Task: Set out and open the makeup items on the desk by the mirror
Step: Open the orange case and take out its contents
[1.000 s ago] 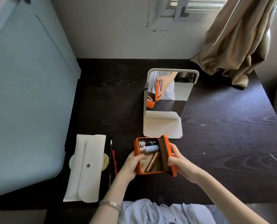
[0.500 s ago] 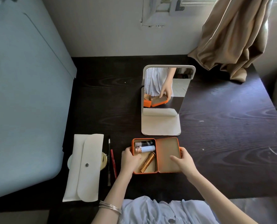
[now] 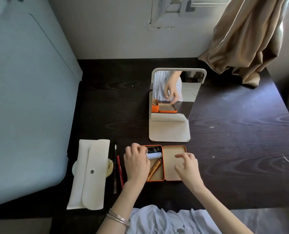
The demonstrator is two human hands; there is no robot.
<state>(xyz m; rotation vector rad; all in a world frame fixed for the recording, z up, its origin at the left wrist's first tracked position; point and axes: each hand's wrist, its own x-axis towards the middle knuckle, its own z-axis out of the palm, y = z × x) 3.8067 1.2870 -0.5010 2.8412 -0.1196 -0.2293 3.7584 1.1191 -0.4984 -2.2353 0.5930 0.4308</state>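
Left hand [image 3: 137, 164] is laid over the left edge of the orange tin [image 3: 164, 163], fingers curled at the end of the white tube [image 3: 154, 155]; an actual grasp cannot be told. Right hand [image 3: 187, 166] is held over the open lid [image 3: 173, 151], fingers loosely spread, nothing grasped. Tin is seen at lower centre of the frame, just below the mirror [image 3: 172, 105], lid folded flat to the right. White tube and a black tube [image 3: 154, 149] are laid crosswise, long axes left-right. Gold lipstick [image 3: 154, 169] is laid diagonally, pointing upper right. Writing on the black tube is too small to be read. White pouch [image 3: 89, 174], black pencil [image 3: 115, 168] and red pencil [image 3: 120, 171] are laid lengthwise at lower left on the desk [image 3: 233, 141].
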